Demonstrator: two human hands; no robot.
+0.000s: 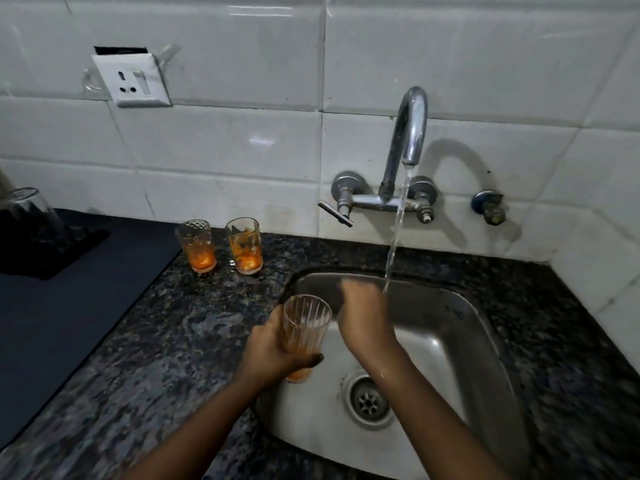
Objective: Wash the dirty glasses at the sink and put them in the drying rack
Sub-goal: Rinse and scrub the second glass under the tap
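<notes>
Steel sink (460, 327), left hand (270, 355) holding ribbed glass (304, 327)

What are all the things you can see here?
Dirty glasses: two, clear with orange dregs, upright side by side on the counter left of the sink.
Held glass: one, ribbed, clear with orange residue, over the sink's left edge.
Upturned glass: one, clear, on a black mat at far left.
Tap: one, chrome, on the wall, water running.
Sink: one, steel, set in the counter.
Counter: one, dark speckled stone.
Socket: one, white, on the tiled wall.
Left hand: fingers wrapped round the held glass.
Right hand: in the sink beside the stream, holding nothing.
</notes>
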